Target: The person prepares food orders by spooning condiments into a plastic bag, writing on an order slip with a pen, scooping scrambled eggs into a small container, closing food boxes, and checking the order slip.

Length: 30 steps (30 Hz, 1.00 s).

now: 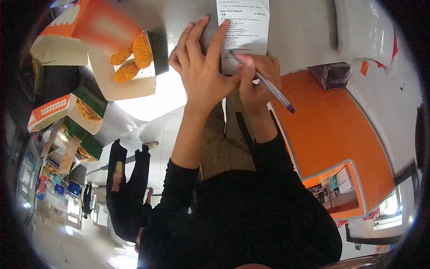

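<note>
A printed paper receipt (pixel 251 40) with pen strokes across several lines lies on the metal counter at the top middle. My left hand (pixel 199 62) lies flat beside it with fingers spread, the fingertips reaching its left edge. Wrapped round a clear ballpoint pen (pixel 275 92) with a dark purple end, my right hand (pixel 260 76) rests at the lower part of the receipt. The pen's tip is near the paper; whether it touches, I cannot tell.
Left of my hands stands an open food box (pixel 123 85) with several breaded fried pieces (pixel 142 50). Smaller food boxes (pixel 85 112) sit farther left. A plastic bag (pixel 367 31) lies at the upper right, beyond the metal counter (pixel 304 36). Another person (pixel 130 184) stands at the lower left.
</note>
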Motion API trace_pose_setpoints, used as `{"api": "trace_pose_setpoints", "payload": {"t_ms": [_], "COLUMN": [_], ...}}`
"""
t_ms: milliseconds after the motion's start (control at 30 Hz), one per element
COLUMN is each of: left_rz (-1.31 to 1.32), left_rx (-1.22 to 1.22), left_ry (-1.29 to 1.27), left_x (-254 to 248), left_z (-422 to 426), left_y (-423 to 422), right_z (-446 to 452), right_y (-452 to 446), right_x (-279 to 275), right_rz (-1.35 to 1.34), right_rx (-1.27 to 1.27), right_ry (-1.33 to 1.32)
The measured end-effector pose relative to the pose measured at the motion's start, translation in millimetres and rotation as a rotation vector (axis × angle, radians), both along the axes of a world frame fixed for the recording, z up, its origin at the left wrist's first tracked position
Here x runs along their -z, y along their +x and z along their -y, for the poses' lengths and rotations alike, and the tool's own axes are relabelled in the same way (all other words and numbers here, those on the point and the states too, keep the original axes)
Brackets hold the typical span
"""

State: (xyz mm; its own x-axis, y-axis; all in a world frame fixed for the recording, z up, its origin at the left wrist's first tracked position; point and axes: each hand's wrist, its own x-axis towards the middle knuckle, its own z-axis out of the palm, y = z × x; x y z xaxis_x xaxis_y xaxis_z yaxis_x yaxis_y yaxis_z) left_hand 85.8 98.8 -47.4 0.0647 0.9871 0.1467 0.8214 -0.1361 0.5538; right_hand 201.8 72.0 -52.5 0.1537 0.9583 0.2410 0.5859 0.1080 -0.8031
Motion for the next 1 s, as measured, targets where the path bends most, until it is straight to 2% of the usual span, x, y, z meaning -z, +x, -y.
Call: {"api": "trace_pose_setpoints", "payload": {"t_ms": [133, 233, 300, 367, 500, 533, 633, 733, 833, 900, 1000], "left_rz": [-0.014, -0.029, -0.030, -0.025, -0.036, -0.055, -0.087, -0.121, -0.040, -0.005, 0.046], "left_rx": [-0.006, -0.009, -0.012, -0.025, -0.043, -0.040, -0.044, -0.088, -0.081, -0.108, -0.233], "left_ry": [0.014, -0.004, -0.019, -0.021, -0.048, -0.043, -0.038, -0.039, -0.089, -0.143, -0.026], "left_x": [-2.3, -4.6, -7.4, -7.1, -7.6, -7.3, -6.8, -6.1, -10.6, -17.5, -23.8], "left_z": [-1.3, -1.4, -3.3, -3.7, -5.4, -6.6, -7.5, -5.6, -5.0, -8.4, -7.4], "left_y": [0.9, -0.9, 0.8, 1.5, 3.4, 3.4, 4.6, 7.3, 6.6, 7.5, 19.1], "right_z": [-4.7, -41.9, -81.4, -113.1, -156.3, -157.1, -157.3, -150.0, -144.7, -149.9, -152.8], "right_y": [13.0, 46.2, 78.9, 104.3, 100.0, 90.9, 95.7, 104.7, 106.0, 112.5, 109.5], "right_x": [2.3, -10.9, -9.1, 3.3, 12.8, -5.5, -11.3, 7.5, -2.8, 0.3, -7.9], "right_rz": [-0.039, 0.140, 0.172, 0.240, 0.596, 0.665, 0.626, 0.501, 0.680, 0.710, 0.697], "right_rx": [0.205, 0.153, 0.134, 0.171, -0.008, -0.084, -0.154, -0.281, -0.490, -0.540, -0.534], "right_ry": [0.051, 0.222, 0.457, 0.322, 0.092, 0.169, 0.104, 0.250, 0.219, 0.174, 0.251]}}
